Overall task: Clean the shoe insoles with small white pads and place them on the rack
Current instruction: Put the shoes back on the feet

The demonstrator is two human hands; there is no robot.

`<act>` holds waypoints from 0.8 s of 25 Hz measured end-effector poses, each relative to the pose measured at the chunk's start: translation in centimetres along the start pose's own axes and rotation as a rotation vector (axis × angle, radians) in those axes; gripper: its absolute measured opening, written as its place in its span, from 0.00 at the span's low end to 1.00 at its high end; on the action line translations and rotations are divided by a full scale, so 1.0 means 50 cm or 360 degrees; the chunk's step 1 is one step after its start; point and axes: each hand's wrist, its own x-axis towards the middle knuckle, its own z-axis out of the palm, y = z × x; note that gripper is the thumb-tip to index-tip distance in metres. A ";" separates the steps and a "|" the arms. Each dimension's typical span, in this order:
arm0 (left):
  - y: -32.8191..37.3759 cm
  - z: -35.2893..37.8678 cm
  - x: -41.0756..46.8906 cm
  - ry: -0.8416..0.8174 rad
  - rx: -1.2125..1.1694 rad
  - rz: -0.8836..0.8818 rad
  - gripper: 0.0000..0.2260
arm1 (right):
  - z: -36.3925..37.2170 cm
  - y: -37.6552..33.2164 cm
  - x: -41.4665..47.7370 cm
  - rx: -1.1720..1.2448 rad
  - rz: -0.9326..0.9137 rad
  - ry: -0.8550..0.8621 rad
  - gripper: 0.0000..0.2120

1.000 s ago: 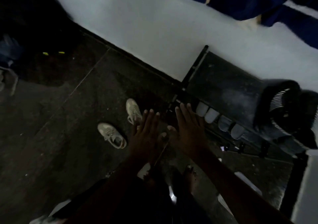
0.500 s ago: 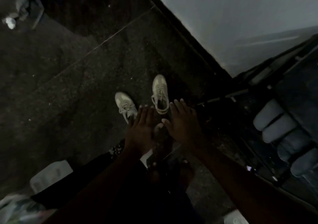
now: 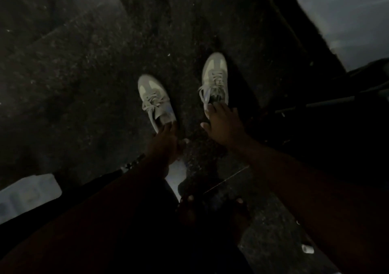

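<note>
Shoe insoles: lying hidden inside two pale sneakers at 12 o'clock on dark floor | left hand (image 3: 163, 145) reaching left sneaker (image 3: 154, 99) heel, fingers loosely spread, empty | right hand (image 3: 223, 122) touching right sneaker (image 3: 214, 78) collar, fingers spread, likely going for insoles.

Dim, speckled dark floor (image 3: 84, 84), pale wall (image 3: 347, 10) at upper right.

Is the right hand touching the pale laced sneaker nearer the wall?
Touching. In the head view, the right hand's fingertips lie over the heel opening of the pale laced sneaker.
</note>
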 end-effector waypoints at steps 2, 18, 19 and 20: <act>-0.015 0.044 0.035 -0.0093 -0.0068 -0.0077 0.36 | 0.049 0.004 0.036 0.0013 -0.0016 -0.0086 0.31; -0.055 0.112 0.071 0.0045 -0.0030 -0.0123 0.24 | 0.249 -0.048 -0.039 0.0514 0.0263 -0.0228 0.12; -0.050 0.102 0.059 0.0130 -0.0033 -0.0104 0.24 | 0.274 -0.056 -0.052 0.0546 0.0283 -0.0289 0.15; -0.041 0.087 0.053 0.0244 -0.0106 -0.0065 0.24 | 0.307 -0.058 -0.056 0.0569 0.0332 -0.0311 0.19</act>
